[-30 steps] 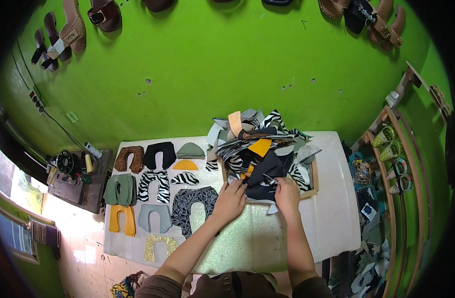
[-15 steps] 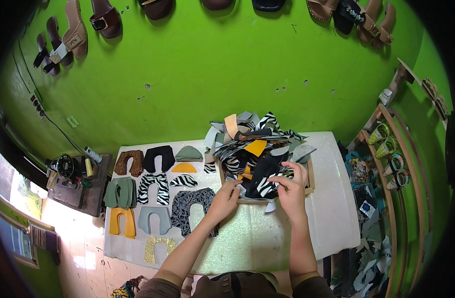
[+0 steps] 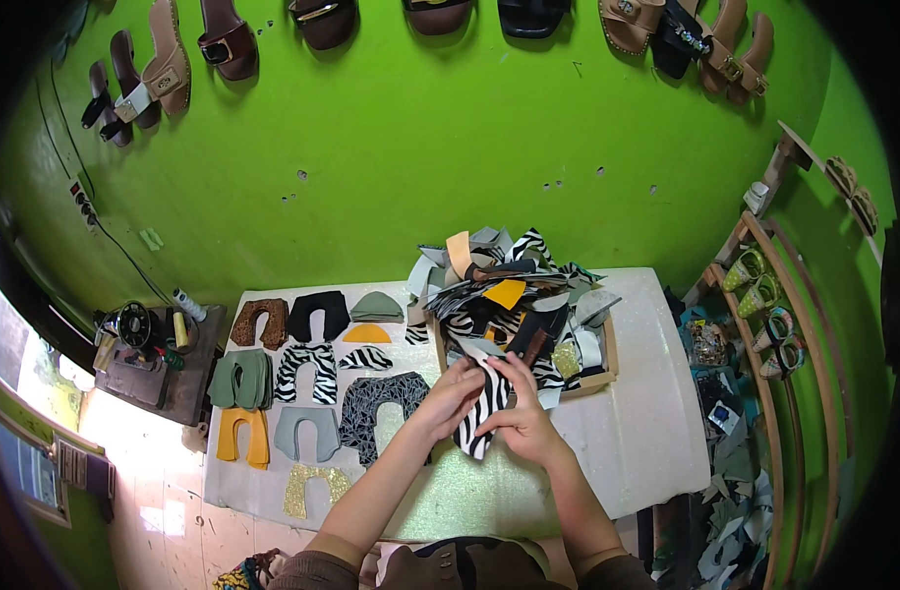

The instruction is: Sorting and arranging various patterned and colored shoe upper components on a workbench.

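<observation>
A zebra-striped scrap of material (image 3: 485, 405) is between my two hands above the table, in front of the scrap box. Closed at its upper left edge are the fingers of my left hand (image 3: 448, 401). My right hand (image 3: 526, 425) grips the same scrap from the right, thumb across its front. Just behind them stands a cardboard box (image 3: 595, 384) heaped with offcuts in black, grey, green and zebra print. A yellow-orange offcut (image 3: 506, 293) and a gold glitter piece (image 3: 566, 359) show in the heap.
Cut pieces lie in groups at the left: zebra arches (image 3: 306, 374), green arches (image 3: 240, 380), a dark patterned stack (image 3: 379, 411), a gold arch (image 3: 314, 489). A small machine table (image 3: 165, 369) stands further left. Right of the white-covered table (image 3: 656, 423) are a wooden rack (image 3: 770, 295) and scraps.
Both hands have drawn back from the box toward me, and the zebra-striped scrap is now held between them in front of it. A gold piece now shows in the heap.
</observation>
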A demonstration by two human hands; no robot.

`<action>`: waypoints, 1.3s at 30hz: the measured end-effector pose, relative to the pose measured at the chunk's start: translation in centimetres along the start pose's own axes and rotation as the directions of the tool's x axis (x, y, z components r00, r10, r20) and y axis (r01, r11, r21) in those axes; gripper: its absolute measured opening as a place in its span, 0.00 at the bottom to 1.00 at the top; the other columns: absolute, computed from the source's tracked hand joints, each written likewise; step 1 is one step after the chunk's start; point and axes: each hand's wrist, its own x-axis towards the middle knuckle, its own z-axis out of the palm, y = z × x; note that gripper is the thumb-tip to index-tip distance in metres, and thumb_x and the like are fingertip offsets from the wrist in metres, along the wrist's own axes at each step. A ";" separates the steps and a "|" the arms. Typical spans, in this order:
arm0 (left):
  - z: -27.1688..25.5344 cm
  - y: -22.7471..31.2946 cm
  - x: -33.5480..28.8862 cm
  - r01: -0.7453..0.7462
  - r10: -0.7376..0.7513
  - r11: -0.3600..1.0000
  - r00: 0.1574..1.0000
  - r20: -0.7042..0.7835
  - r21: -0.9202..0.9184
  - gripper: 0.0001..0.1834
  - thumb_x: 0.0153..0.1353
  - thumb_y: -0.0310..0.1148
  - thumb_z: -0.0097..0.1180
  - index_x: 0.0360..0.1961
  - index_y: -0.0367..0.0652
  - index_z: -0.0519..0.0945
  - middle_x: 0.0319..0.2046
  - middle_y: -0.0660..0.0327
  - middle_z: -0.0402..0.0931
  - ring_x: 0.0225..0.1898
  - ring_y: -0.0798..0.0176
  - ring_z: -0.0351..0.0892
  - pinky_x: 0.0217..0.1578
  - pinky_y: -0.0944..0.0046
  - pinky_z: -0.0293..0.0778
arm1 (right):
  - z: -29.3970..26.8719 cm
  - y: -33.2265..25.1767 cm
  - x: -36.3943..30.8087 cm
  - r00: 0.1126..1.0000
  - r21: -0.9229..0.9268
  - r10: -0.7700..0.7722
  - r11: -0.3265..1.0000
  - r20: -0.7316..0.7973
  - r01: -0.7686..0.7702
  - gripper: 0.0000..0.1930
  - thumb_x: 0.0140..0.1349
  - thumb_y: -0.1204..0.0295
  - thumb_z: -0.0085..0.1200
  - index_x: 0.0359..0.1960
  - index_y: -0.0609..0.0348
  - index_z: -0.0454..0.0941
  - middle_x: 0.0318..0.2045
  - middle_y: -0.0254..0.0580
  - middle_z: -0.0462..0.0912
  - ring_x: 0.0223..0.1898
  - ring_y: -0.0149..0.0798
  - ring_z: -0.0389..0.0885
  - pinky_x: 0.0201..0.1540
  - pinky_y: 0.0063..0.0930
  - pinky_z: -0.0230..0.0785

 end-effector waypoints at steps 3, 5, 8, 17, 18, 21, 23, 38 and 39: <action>0.5 0.0 -0.1 -0.074 0.063 0.991 0.993 -0.096 -0.115 0.28 0.58 0.25 0.48 0.58 0.38 0.52 0.38 0.61 0.72 0.36 0.71 0.74 0.37 0.71 0.72 | 0.1 -0.1 -0.6 0.998 0.422 0.065 0.904 0.015 -0.065 0.13 0.44 0.87 0.46 0.26 0.58 0.82 0.58 0.45 0.61 0.60 0.44 0.58 0.61 0.34 0.50; 0.9 0.2 -0.5 -0.162 0.156 0.987 0.967 -0.202 -0.012 0.30 0.58 0.26 0.49 0.59 0.39 0.51 0.35 0.63 0.72 0.33 0.72 0.72 0.33 0.75 0.70 | 0.4 0.0 -1.0 0.980 0.505 0.197 0.845 0.009 -0.174 0.13 0.47 0.87 0.46 0.31 0.61 0.79 0.57 0.45 0.61 0.58 0.41 0.61 0.58 0.30 0.54; 1.5 -0.6 -0.2 -0.191 0.213 0.975 0.950 -0.227 0.116 0.34 0.55 0.26 0.53 0.60 0.40 0.50 0.38 0.61 0.68 0.32 0.72 0.71 0.33 0.76 0.67 | 0.9 0.6 -1.2 0.929 0.499 0.357 0.826 -0.102 -0.262 0.15 0.51 0.87 0.45 0.42 0.64 0.74 0.56 0.44 0.61 0.56 0.36 0.64 0.52 0.25 0.61; -2.5 0.4 -1.4 -0.259 0.511 0.614 0.850 -0.126 0.745 0.40 0.50 0.34 0.61 0.61 0.44 0.53 0.56 0.56 0.55 0.58 0.60 0.55 0.53 0.60 0.61 | 0.2 0.9 -1.6 0.879 0.619 0.450 0.739 -0.160 -0.266 0.15 0.56 0.86 0.44 0.46 0.65 0.69 0.45 0.41 0.73 0.48 0.30 0.71 0.50 0.20 0.63; -2.9 0.3 -1.6 -0.278 0.484 0.656 0.869 -0.108 0.702 0.34 0.51 0.32 0.59 0.59 0.44 0.58 0.55 0.59 0.60 0.58 0.61 0.57 0.54 0.61 0.59 | 0.2 0.7 -1.7 0.886 0.598 0.443 0.750 -0.137 -0.282 0.13 0.57 0.84 0.46 0.45 0.66 0.70 0.45 0.41 0.73 0.46 0.29 0.72 0.48 0.19 0.63; -4.6 0.6 -2.6 -0.280 0.259 0.769 0.958 0.120 0.575 0.27 0.53 0.29 0.57 0.54 0.41 0.64 0.52 0.59 0.65 0.55 0.63 0.62 0.54 0.63 0.59 | 0.7 0.8 -1.9 0.908 0.573 0.401 0.775 -0.120 -0.267 0.12 0.57 0.84 0.46 0.44 0.66 0.71 0.45 0.40 0.73 0.45 0.29 0.73 0.47 0.19 0.64; -4.5 0.3 -3.3 -0.395 0.381 0.727 0.913 0.149 0.561 0.19 0.54 0.27 0.56 0.48 0.39 0.71 0.45 0.61 0.72 0.49 0.66 0.69 0.52 0.67 0.62 | 1.3 0.6 -1.7 0.900 0.614 0.421 0.741 -0.112 -0.271 0.14 0.56 0.84 0.48 0.46 0.65 0.70 0.44 0.40 0.74 0.44 0.28 0.73 0.47 0.18 0.64; -9.1 0.4 -8.6 -0.112 0.172 0.959 0.960 -0.223 0.260 0.11 0.60 0.28 0.48 0.43 0.37 0.72 0.38 0.61 0.77 0.37 0.71 0.76 0.39 0.71 0.72 | 9.0 2.0 -0.3 0.730 0.728 0.669 0.428 0.143 -0.535 0.17 0.56 0.79 0.52 0.48 0.65 0.66 0.40 0.40 0.76 0.41 0.29 0.75 0.43 0.19 0.67; -9.6 0.9 -8.8 -0.127 0.182 0.966 0.951 -0.249 0.223 0.11 0.60 0.27 0.47 0.44 0.38 0.72 0.38 0.61 0.77 0.37 0.71 0.76 0.39 0.71 0.72 | 9.4 2.0 0.0 0.730 0.730 0.670 0.428 0.138 -0.532 0.17 0.56 0.79 0.52 0.48 0.65 0.66 0.40 0.40 0.76 0.41 0.29 0.75 0.43 0.19 0.67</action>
